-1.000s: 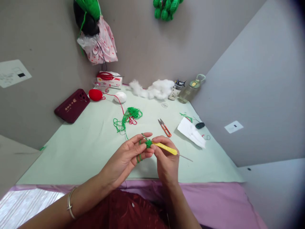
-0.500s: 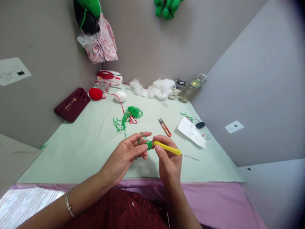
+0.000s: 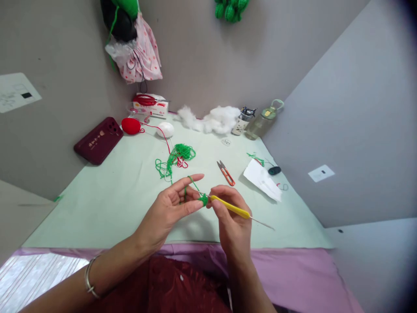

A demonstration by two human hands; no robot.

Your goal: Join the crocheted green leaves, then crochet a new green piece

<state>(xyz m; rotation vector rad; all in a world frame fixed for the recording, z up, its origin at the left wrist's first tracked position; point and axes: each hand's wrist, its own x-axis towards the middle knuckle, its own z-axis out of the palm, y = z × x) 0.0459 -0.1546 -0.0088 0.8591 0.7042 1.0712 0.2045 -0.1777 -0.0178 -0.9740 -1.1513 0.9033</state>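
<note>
My left hand pinches a small green crochet piece between thumb and fingers. Green yarn runs over its raised index finger and down between the fingers. In my right hand is a crochet hook with a yellow handle, held like a pen. Its thin metal end reaches left to the crochet piece, while the other metal end sticks out to the right. Beyond my hands lies a loose tangle of green yarn, with some red and white strands beside it.
Orange-handled thread snips lie just past my right hand, with a white sheet to their right. Along the back are a red yarn ball, a white ball, white stuffing and a bottle. A phone leans at left.
My left index finger has lifted, and the green yarn now stretches from it down to the crochet piece. The hook has shifted slightly right and tilts more downward at its far end.
</note>
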